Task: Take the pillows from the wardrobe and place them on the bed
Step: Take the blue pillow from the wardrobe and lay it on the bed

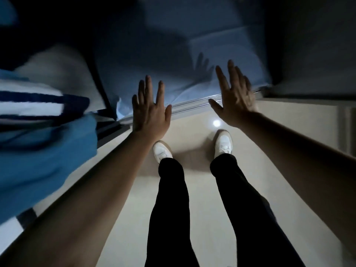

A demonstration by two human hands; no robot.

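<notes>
1. Both hands empty and reaching toward the open wardrobe (192, 45). Left hand (150, 110) flat, fingers (148, 85) spread apart, gripping nothing. Right hand (234, 99) likewise open, its fingers (232, 72) splayed, touching nothing I can confirm.
2. Landmark: the wardrobe's sliding-door track (192, 106). Both hands hover about over the track; the feet stand on the floor just on the near side of it.
3. Contents beyond the track: a pale blue soft mass (154, 60) fills the bottom compartment, probably a pillow or folded bedding; too dim and blurred to separate items. A hand shadow falls on it.
4. Left of the track: blue and striped fabric (38, 120), heavily blurred; cannot tell what it is.
5. Judgement, step in hand: the reach before the first grasp. Suggest both hands go in wide, one at each end of the pillow, and lift it clear over the track, not dragging.
6. Bed not in view.
</notes>
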